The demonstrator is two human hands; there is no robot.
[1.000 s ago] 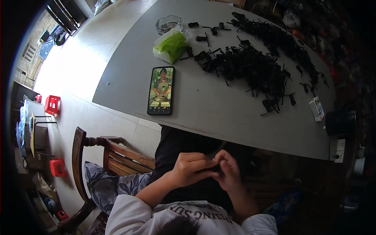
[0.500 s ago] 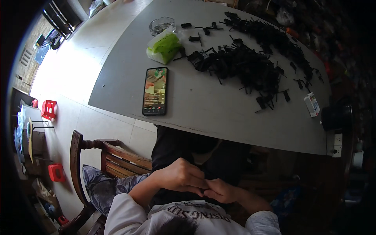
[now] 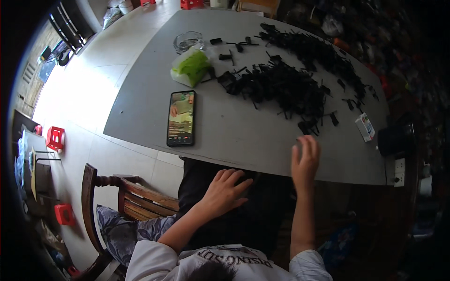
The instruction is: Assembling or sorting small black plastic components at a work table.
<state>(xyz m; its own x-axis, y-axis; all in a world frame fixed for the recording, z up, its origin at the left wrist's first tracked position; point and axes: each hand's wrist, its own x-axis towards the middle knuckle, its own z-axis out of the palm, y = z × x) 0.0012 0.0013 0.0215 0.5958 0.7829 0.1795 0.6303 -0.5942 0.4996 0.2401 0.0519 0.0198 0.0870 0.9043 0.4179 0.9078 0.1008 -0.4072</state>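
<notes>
My right hand (image 3: 306,161) is raised over the near part of the grey table (image 3: 225,136), thumb apart from the fingers. Its fingertips reach just short of the near end of a heap of small black plastic parts with thin stems (image 3: 286,89). I see nothing plainly held in it, though its fingertips are a little blurred. My left hand (image 3: 226,193) hangs over my lap by the table's near edge, palm down and fingers spread, holding nothing.
A lit phone (image 3: 181,118) lies left on the table, below a green and white plastic packet (image 3: 191,68) and a glass ashtray (image 3: 188,41). More black parts (image 3: 318,49) stretch along the far right. A small white box (image 3: 364,127) stands near a dark container (image 3: 396,139).
My hands were together over my lap and have come apart. The right has moved forward over the table toward the black parts; the left has opened, staying over my lap.
</notes>
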